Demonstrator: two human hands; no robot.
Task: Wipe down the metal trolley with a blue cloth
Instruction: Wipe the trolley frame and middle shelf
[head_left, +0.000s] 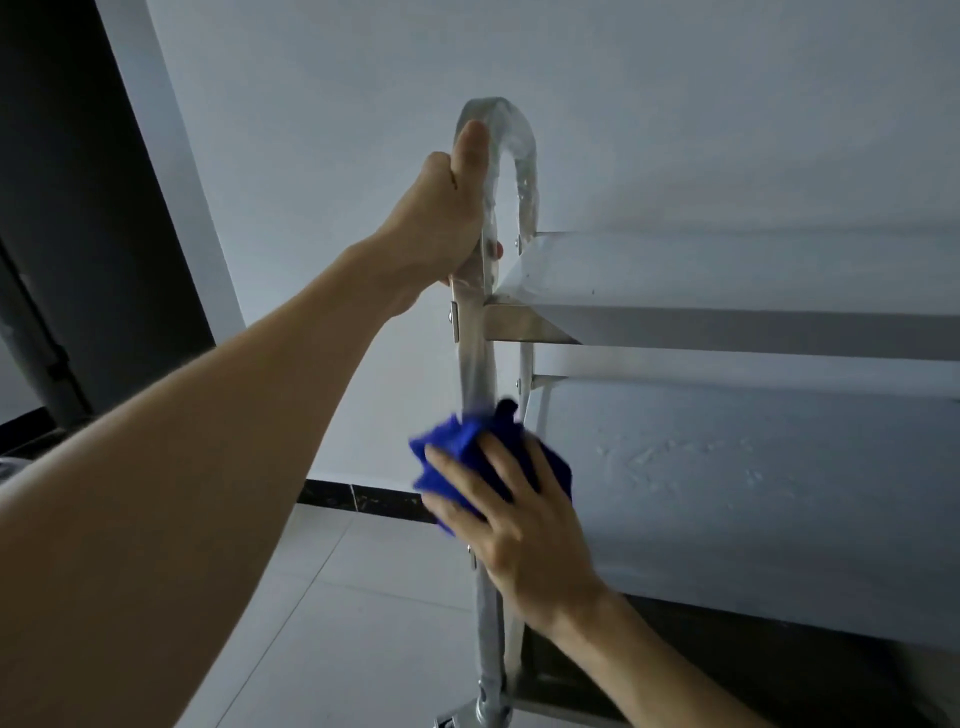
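At the far left we note a dark door frame (67, 208) against the white wall (322, 78), with a black skirting strip (363, 500) meeting the pale floor tiles (332, 597) below it. Moving right, our left hand (441, 218) grips the near upright of the metal trolley (727, 291) just above the top shelf, fingers curled round the tube and thumb laid flat along it towards the arched handle (498, 111). Lower on the same upright, between the top and middle shelves, our right hand (514, 514) presses the blue cloth (457, 447) against the tube; the fingers are spread across the bunched cloth, and we cannot tell whether the thumb closes behind it. The cloth and this hand are motion-blurred. Right of the upright, the shelves extend out of view. A caster fitting (485, 714) shows at the foot of the upright.
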